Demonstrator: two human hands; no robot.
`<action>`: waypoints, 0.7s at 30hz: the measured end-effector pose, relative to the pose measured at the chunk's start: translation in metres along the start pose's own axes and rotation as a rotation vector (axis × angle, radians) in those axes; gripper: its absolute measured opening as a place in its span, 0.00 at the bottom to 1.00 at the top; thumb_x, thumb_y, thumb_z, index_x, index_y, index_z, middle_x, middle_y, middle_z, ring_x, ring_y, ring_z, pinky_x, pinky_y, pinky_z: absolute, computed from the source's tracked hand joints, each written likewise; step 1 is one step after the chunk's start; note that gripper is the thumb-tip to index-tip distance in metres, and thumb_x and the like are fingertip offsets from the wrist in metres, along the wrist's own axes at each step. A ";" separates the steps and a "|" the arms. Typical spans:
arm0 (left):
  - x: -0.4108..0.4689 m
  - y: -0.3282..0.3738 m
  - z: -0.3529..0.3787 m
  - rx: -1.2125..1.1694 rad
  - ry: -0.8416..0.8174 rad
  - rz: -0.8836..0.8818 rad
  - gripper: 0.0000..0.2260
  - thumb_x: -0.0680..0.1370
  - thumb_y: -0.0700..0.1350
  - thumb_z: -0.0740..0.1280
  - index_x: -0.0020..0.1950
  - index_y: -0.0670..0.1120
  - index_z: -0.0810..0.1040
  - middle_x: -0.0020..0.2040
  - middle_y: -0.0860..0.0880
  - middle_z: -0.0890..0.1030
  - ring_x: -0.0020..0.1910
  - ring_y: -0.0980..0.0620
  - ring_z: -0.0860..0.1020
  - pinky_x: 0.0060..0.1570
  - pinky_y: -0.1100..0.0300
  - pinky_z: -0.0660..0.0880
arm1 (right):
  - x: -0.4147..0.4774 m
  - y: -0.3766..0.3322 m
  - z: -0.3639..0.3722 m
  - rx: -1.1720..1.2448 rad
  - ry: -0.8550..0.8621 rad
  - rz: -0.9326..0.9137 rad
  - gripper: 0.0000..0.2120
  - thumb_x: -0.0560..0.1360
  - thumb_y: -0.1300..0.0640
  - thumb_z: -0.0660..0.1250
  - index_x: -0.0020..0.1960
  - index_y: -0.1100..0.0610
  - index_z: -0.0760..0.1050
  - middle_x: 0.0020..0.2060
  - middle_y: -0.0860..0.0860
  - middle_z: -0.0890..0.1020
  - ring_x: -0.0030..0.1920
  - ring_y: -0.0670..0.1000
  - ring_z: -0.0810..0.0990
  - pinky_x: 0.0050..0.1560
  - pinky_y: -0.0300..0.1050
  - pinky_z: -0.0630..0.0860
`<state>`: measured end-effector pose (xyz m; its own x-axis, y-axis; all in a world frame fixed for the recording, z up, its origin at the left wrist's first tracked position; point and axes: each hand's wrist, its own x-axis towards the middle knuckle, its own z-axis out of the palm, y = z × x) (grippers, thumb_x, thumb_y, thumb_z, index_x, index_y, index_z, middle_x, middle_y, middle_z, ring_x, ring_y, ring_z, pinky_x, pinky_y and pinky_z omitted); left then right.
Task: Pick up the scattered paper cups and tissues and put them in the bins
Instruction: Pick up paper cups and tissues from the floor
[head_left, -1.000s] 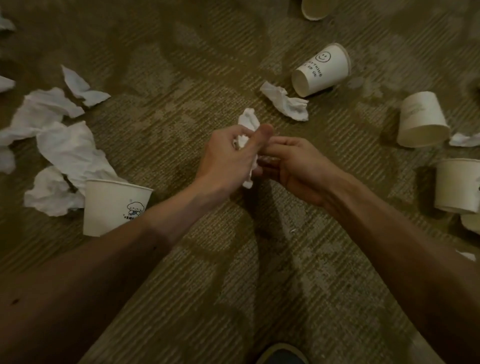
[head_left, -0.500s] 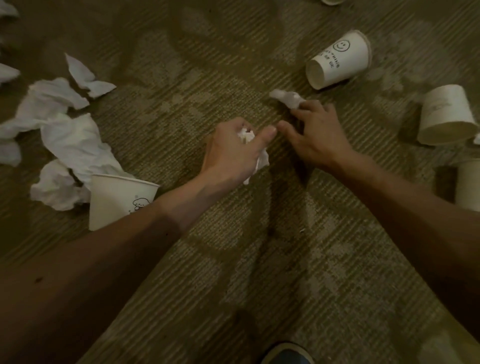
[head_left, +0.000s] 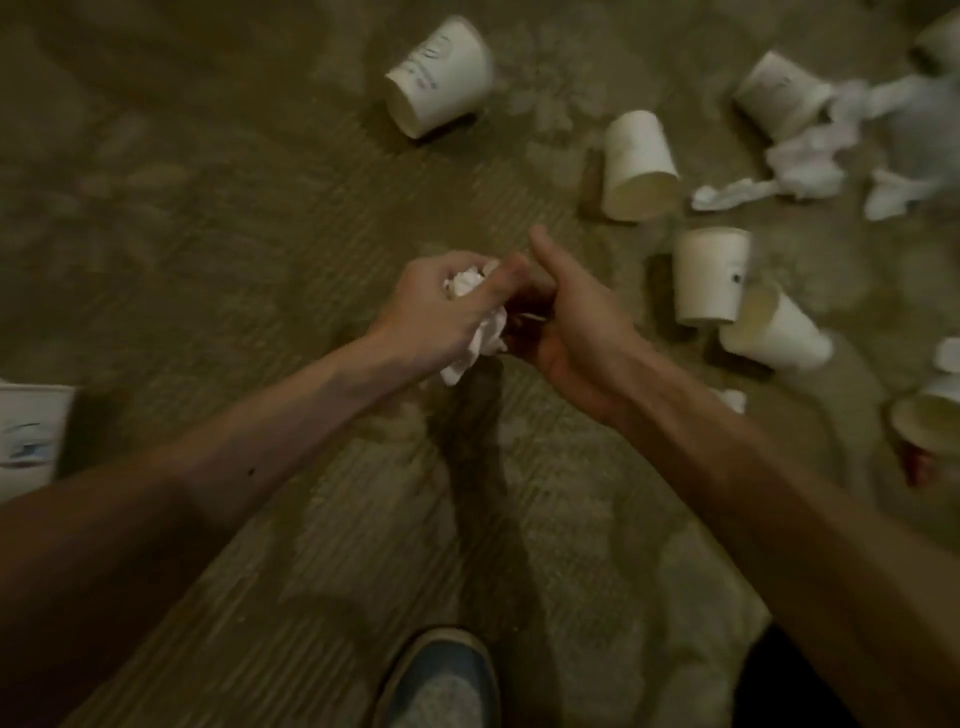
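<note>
hands meet over the carpet (head_left: 208, 270), tissue wad in the left
left hand (head_left: 441, 306) has its fingers curled round the crumpled tissues (head_left: 480, 332), a tail hanging under the palm. right hand (head_left: 571, 327) sits against it, thumb up, fingers curled inward; can't tell if they grip anything. paper cups (head_left: 639, 166) lie tipped on the carpet to the right, loose tissues (head_left: 805, 161) beyond them.

A brown carpet (head_left: 249, 218) with a stripy pattern covers the floor. A blue shoe (head_left: 441, 680) stands on it at the bottom. A small red thing (head_left: 915, 463) lies far right.
</note>
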<state>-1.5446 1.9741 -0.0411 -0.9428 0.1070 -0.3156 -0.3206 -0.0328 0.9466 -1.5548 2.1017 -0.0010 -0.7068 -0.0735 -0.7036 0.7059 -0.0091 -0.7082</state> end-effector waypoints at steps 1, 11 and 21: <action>-0.002 -0.001 0.015 -0.034 -0.033 0.022 0.18 0.71 0.59 0.67 0.42 0.44 0.81 0.31 0.55 0.82 0.30 0.61 0.80 0.28 0.69 0.73 | -0.008 0.003 -0.013 0.077 0.016 0.033 0.29 0.82 0.42 0.56 0.62 0.67 0.77 0.51 0.60 0.81 0.46 0.55 0.80 0.45 0.47 0.77; -0.006 -0.034 0.090 0.347 -0.213 -0.025 0.23 0.75 0.65 0.67 0.31 0.47 0.73 0.23 0.54 0.74 0.20 0.58 0.71 0.25 0.60 0.68 | -0.068 0.062 -0.143 -0.731 0.488 -0.177 0.10 0.78 0.44 0.64 0.56 0.45 0.78 0.52 0.45 0.79 0.49 0.44 0.80 0.40 0.38 0.75; -0.005 -0.035 0.118 0.499 -0.097 -0.019 0.27 0.76 0.65 0.65 0.26 0.47 0.71 0.21 0.62 0.74 0.21 0.65 0.72 0.23 0.70 0.65 | -0.054 0.092 -0.187 -1.178 0.518 -0.190 0.13 0.79 0.55 0.66 0.62 0.54 0.78 0.54 0.49 0.75 0.54 0.50 0.76 0.51 0.40 0.68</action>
<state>-1.5184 2.0918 -0.0653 -0.9168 0.1956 -0.3480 -0.2327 0.4466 0.8639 -1.4603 2.2917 -0.0391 -0.9126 0.2261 -0.3406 0.3162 0.9185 -0.2374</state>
